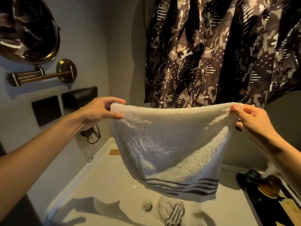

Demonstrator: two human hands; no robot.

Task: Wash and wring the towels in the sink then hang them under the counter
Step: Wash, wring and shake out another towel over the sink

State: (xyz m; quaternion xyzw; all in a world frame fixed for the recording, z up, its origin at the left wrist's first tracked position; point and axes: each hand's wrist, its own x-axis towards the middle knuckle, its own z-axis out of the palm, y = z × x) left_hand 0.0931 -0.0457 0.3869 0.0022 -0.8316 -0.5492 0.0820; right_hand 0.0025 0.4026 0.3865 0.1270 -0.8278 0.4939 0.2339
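Note:
A white towel [169, 149] with dark stripes along its lower edge hangs spread out above the white sink [101, 185]. My left hand [99, 111] pinches its top left corner and my right hand [254, 118] pinches its top right corner. A second white striped towel [171, 211] lies crumpled in the sink basin beside the metal drain [147, 205], partly hidden by the held towel.
A patterned dark curtain [219, 51] hangs behind the towel. On the left wall are a round mirror [27, 30] on a brass arm, a black holder [79, 97] and a coiled cord [92, 134]. Dark items sit on a tray [260, 185] at the right.

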